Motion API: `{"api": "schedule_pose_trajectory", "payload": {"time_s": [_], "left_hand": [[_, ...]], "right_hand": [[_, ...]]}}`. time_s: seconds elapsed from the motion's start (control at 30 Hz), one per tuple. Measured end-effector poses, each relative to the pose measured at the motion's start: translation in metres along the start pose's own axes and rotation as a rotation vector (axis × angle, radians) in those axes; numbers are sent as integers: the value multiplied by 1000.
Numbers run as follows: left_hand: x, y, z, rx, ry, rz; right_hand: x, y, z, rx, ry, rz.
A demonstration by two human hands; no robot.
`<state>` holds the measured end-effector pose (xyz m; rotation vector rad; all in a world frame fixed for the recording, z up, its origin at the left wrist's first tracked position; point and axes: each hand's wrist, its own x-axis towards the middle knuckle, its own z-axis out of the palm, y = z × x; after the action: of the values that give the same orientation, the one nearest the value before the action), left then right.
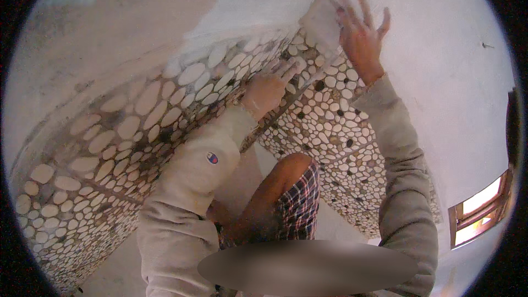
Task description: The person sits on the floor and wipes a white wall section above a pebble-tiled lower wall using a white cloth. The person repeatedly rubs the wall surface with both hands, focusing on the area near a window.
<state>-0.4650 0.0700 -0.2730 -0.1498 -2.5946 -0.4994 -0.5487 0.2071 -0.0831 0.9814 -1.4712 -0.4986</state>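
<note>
My left hand reaches to the pebble-covered wall, close to the inner corner. Its fingers stretch over the stones with gaps between them, and I make out nothing held. Pale oval pebbles with dark ones among them show around this hand. Higher up and to the right, my right hand is spread against the plain pale wall, just above the pebbled surface of the adjoining wall. Its fingers are apart and nothing is in them. A pale, smooth patch lies beside its fingertips at the corner.
A brownish damp-looking patch marks the upper left wall. On the right is a wooden-framed window. My bent knee and plaid shorts sit between my forearms, above a pale floor. A blurred oval covers the bottom.
</note>
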Motion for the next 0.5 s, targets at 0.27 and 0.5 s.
{"api": "schedule_pose_trajectory", "payload": {"time_s": [0.27, 0.5], "left_hand": [[5, -13, 23, 68, 193, 65], [0, -12, 25, 118, 391, 141]], "right_hand": [[13, 5, 5, -31, 35, -86], [11, 14, 5, 25, 97, -125]]}}
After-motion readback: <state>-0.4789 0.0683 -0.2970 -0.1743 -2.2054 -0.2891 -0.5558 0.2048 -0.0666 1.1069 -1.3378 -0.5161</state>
